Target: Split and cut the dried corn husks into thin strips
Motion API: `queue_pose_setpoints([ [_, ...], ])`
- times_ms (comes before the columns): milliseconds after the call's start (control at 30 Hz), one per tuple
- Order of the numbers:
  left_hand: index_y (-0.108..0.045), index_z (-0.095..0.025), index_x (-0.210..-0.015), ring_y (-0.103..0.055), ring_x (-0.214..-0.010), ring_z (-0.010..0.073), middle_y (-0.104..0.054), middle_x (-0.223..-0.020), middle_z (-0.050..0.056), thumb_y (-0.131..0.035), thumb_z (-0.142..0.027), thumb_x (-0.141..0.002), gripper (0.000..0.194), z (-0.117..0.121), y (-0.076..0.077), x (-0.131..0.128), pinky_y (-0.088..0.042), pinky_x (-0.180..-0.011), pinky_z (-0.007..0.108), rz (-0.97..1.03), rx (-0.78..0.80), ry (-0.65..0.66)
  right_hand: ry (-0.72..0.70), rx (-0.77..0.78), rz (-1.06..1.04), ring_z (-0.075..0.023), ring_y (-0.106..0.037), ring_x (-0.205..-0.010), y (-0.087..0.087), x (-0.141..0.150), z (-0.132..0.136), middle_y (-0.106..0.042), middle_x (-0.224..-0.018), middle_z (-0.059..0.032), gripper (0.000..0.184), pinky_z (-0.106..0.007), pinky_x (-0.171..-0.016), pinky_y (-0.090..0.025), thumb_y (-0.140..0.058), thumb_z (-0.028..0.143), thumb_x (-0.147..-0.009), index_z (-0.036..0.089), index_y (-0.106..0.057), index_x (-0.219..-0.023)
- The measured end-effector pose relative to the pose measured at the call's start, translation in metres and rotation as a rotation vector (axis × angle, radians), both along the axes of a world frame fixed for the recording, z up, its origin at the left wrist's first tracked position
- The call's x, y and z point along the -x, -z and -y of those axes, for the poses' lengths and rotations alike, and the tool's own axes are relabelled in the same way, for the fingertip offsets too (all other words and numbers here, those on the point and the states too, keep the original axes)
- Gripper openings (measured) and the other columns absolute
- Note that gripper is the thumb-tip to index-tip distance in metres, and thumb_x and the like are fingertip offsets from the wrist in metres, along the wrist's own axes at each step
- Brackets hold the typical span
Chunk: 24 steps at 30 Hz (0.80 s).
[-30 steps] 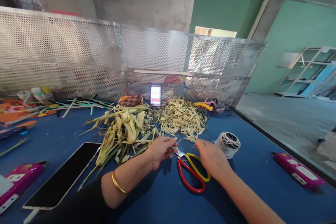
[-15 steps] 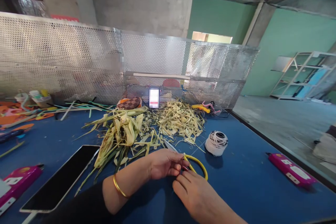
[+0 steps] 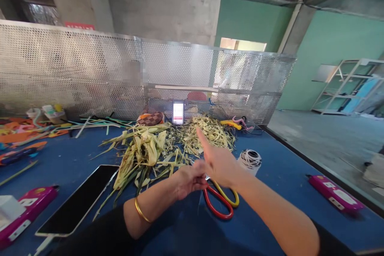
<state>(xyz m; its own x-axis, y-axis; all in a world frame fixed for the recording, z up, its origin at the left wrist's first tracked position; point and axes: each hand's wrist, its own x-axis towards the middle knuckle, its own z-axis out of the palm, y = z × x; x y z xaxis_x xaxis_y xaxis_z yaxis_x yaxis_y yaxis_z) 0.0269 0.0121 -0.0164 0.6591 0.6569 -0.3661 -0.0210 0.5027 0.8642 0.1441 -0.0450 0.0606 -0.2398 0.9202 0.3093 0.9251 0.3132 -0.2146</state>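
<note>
The metal scissors with 1 red and 1 yellow looped handle [image 3: 221, 197] lie just under and beside the 2 hands, loops toward the person, an angle that likely suits an easy grab; the hands cover much of the blades. The left hand [image 3: 189, 179] has its fingers curled and bunched near the pivot, but whether they pinch anything I cannot tell. The right hand [image 3: 223, 166] crosses over the left fingertips, 1 finger stretched straight forward; its other fingers are hidden, so I cannot tell whether they grip. Such closeness suggests fine work on something small. Just beyond the right wrist stands a round spool of white thread with a dark core [image 3: 251, 161], probably set there for reach. Farther off, a heap of pale, dry shredded husk strips [image 3: 217, 134] and a bundle of long yellow-green husks [image 3: 144, 148] sit on the blue tabletop [image 3: 288, 168], apparently pushed back to leave working room. Behind them, a silver perforated metal screen [image 3: 180, 68] presumably serves as a divider.
</note>
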Motion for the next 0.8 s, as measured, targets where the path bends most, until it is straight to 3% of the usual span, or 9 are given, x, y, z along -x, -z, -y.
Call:
queue_pose_setpoints([
  [67,-0.056,-0.012,-0.062,-0.052,-0.048,0.0077,-0.055,-0.054,-0.001,-0.059,-0.019,-0.081,0.020,0.000,-0.003,0.002,-0.048,-0.059,0.021,-0.013,0.026,-0.006,0.353,0.046,0.035,-0.0223,-0.058,-0.064,-0.006,-0.016,-0.028,-0.066,-0.077,-0.0145,0.078,-0.030,-0.054,-0.036,-0.025,0.061,-0.089,0.004,-0.031,-0.141],
  [100,-0.055,-0.012,-0.062,-0.052,-0.048,0.0074,-0.055,-0.053,-0.001,-0.059,-0.019,-0.081,0.021,0.000,-0.005,0.003,-0.048,-0.058,0.021,-0.025,0.032,-0.017,0.453,0.102,0.079,-0.0229,-0.059,-0.068,-0.008,-0.026,-0.038,-0.066,-0.080,-0.0156,0.068,-0.030,-0.055,-0.036,-0.026,0.058,-0.090,0.007,-0.049,-0.129],
  [167,-0.055,-0.012,-0.062,-0.051,-0.047,0.0070,-0.054,-0.053,-0.001,-0.059,-0.019,-0.082,0.022,-0.002,-0.009,0.005,-0.048,-0.057,0.021,-0.034,0.045,-0.034,0.480,0.170,0.114,-0.0230,-0.059,-0.065,-0.012,-0.047,-0.045,-0.065,-0.071,-0.0127,0.051,-0.029,-0.053,-0.034,-0.039,0.053,-0.086,0.013,-0.070,-0.091],
  [267,-0.054,-0.012,-0.061,-0.052,-0.047,0.0070,-0.054,-0.053,-0.001,-0.057,-0.018,-0.083,0.023,-0.004,-0.013,0.006,-0.048,-0.056,0.020,-0.031,0.046,-0.050,0.543,0.140,0.155,-0.0220,-0.060,-0.066,-0.011,-0.076,-0.030,-0.064,-0.068,-0.0082,0.047,-0.029,-0.053,-0.034,-0.041,0.055,-0.084,0.020,-0.069,-0.068],
  [367,-0.054,-0.013,-0.062,-0.052,-0.047,0.0068,-0.055,-0.054,-0.001,-0.057,-0.018,-0.082,0.021,-0.007,-0.012,0.005,-0.047,-0.054,0.020,-0.024,0.030,-0.072,0.694,-0.038,0.263,-0.0284,-0.060,-0.087,-0.002,-0.096,-0.002,-0.064,-0.093,-0.0121,0.052,-0.032,-0.061,-0.040,-0.043,0.065,-0.078,0.020,-0.067,-0.089],
  [467,-0.054,-0.013,-0.064,-0.051,-0.046,0.0069,-0.054,-0.053,-0.002,-0.058,-0.018,-0.082,0.019,-0.007,-0.009,0.003,-0.047,-0.054,0.020,-0.024,0.015,-0.101,0.808,0.083,0.303,-0.0316,-0.060,-0.091,0.013,-0.104,0.014,-0.059,-0.102,-0.0174,0.065,-0.035,-0.063,-0.043,-0.040,0.070,-0.077,0.015,-0.061,-0.105],
  [567,-0.054,-0.013,-0.065,-0.050,-0.046,0.0064,-0.054,-0.054,-0.003,-0.061,-0.017,-0.080,0.017,-0.006,-0.010,0.004,-0.047,-0.053,0.020,-0.022,-0.004,-0.143,0.866,0.224,0.273,-0.0308,-0.062,-0.088,0.026,-0.107,0.017,-0.058,-0.101,-0.0162,0.060,-0.035,-0.061,-0.044,-0.040,0.064,-0.081,0.014,-0.056,-0.109],
  [700,-0.055,-0.013,-0.067,-0.050,-0.045,0.0065,-0.054,-0.054,-0.003,-0.059,-0.016,-0.080,0.014,-0.007,-0.016,0.010,-0.047,-0.052,0.020,-0.057,-0.063,-0.161,0.820,0.275,0.211,-0.0282,-0.062,-0.093,0.029,-0.117,0.018,-0.057,-0.107,-0.0132,0.044,-0.034,-0.068,-0.044,-0.045,0.044,-0.083,0.017,-0.052,-0.118],
  [800,-0.057,-0.013,-0.067,-0.050,-0.045,0.0066,-0.054,-0.053,-0.003,-0.062,-0.018,-0.078,0.013,-0.009,-0.018,0.016,-0.048,-0.053,0.021,-0.085,-0.106,-0.166,0.715,0.298,0.197,-0.0265,-0.060,-0.101,0.025,-0.128,0.025,-0.054,-0.121,-0.0125,0.046,-0.034,-0.076,-0.044,-0.050,0.026,-0.079,0.019,-0.048,-0.125],
])
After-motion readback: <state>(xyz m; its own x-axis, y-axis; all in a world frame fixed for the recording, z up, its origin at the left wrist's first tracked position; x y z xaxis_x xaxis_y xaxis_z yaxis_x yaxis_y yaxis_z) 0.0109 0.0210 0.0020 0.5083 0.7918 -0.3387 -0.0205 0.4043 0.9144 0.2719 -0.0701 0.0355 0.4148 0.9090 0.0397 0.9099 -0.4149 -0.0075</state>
